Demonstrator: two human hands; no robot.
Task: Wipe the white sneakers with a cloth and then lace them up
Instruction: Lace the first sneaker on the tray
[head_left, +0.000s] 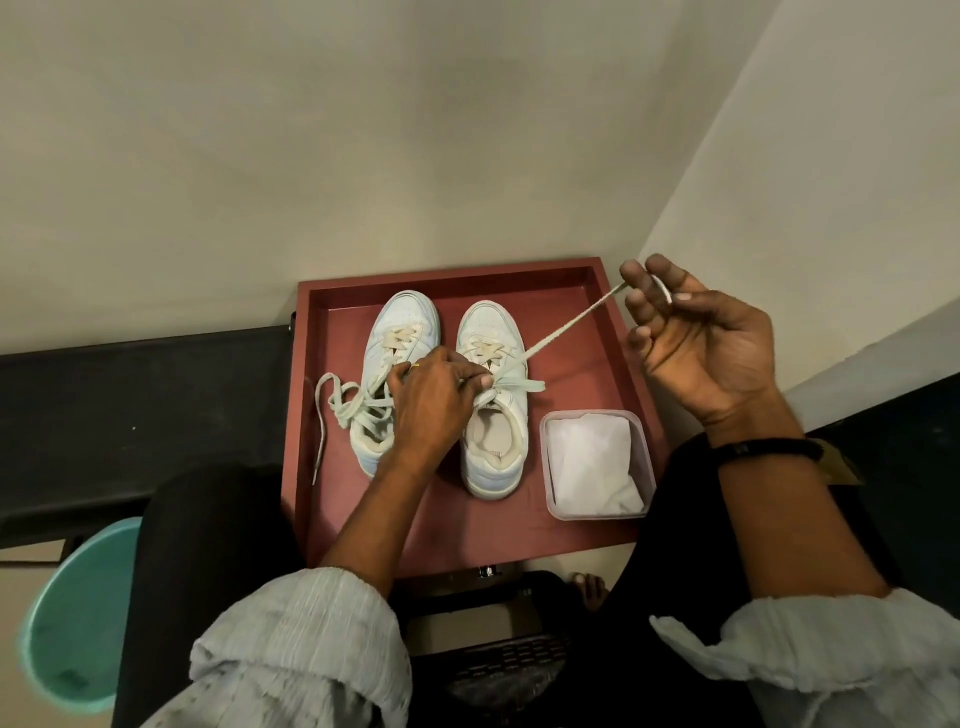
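Two white sneakers stand side by side, toes away from me, in a red tray (467, 530). The left sneaker (400, 322) has loose lace (332, 400) spilling over the tray's left side. My left hand (434, 400) rests over the middle of the right sneaker (493, 452) and pinches its lace near the eyelets. My right hand (691, 343) is raised at the tray's right rim and pinches the end of that sneaker's lace (566, 327), which runs taut from the shoe to my fingers. A white cloth (592, 462) lies folded in a clear container.
The clear plastic container (647, 457) sits in the tray's near right corner. The tray stands against a pale wall in a corner. A teal plastic bucket (67, 618) is on the floor at lower left. My knees in dark trousers flank the tray.
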